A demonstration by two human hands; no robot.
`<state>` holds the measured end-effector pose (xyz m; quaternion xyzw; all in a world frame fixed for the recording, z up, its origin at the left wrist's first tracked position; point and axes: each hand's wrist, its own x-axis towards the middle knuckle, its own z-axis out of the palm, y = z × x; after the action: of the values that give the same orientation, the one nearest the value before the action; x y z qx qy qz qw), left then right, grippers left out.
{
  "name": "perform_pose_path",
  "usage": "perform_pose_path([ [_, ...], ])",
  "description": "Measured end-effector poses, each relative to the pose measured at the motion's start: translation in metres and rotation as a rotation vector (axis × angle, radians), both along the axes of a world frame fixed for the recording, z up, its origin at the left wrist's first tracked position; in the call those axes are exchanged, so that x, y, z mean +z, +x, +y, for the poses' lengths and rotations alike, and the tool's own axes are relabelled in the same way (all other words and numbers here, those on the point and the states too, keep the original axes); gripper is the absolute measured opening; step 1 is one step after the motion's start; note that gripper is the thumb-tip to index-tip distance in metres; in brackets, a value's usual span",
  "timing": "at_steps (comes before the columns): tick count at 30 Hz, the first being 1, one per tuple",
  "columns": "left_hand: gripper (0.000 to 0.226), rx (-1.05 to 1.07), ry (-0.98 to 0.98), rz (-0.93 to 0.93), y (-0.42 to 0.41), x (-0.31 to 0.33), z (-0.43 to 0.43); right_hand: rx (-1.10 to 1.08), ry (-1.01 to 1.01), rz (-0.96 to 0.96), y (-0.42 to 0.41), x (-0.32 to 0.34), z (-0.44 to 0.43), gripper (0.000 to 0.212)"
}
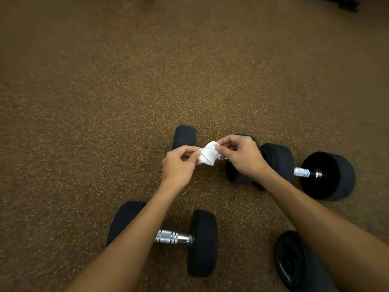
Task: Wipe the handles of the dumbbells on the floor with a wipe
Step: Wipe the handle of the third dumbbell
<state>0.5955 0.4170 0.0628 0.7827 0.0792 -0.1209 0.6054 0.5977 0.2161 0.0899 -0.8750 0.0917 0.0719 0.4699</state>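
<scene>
A crumpled white wipe (207, 153) is pinched between my left hand (179, 165) and my right hand (242, 157), held above the far dumbbell (184, 137). That dumbbell's handle is mostly hidden behind the wipe and my hands; only a sliver of chrome shows. A second black dumbbell (328, 175) with a chrome handle lies to the right. A third dumbbell (203, 243) lies near me, its chrome handle partly covered by my left forearm. The black end of another dumbbell (292, 260) shows at the bottom right, under my right forearm.
The floor (105, 102) is brown rubber flecked with yellow, stretching bare to the left and far side. A dark piece of equipment (347, 3) sits at the top right corner.
</scene>
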Motion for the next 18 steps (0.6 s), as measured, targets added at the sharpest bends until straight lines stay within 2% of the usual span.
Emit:
perform_pose_path([
  [4,0.014,0.015,0.268,-0.242,0.011,-0.012,0.01,0.028,-0.11,0.011,0.017,-0.017,-0.001,0.004],
  [10,0.018,0.034,0.535,-0.507,0.037,-0.043,0.003,0.079,-0.15,0.048,0.046,-0.059,-0.008,0.006],
  [14,0.028,0.009,0.563,-0.536,0.047,-0.06,-0.005,0.131,-0.178,0.066,0.058,-0.077,-0.007,0.012],
  [18,0.034,-0.001,0.535,-0.587,0.053,-0.083,-0.017,0.196,-0.225,0.046,0.066,-0.1,-0.005,0.01],
])
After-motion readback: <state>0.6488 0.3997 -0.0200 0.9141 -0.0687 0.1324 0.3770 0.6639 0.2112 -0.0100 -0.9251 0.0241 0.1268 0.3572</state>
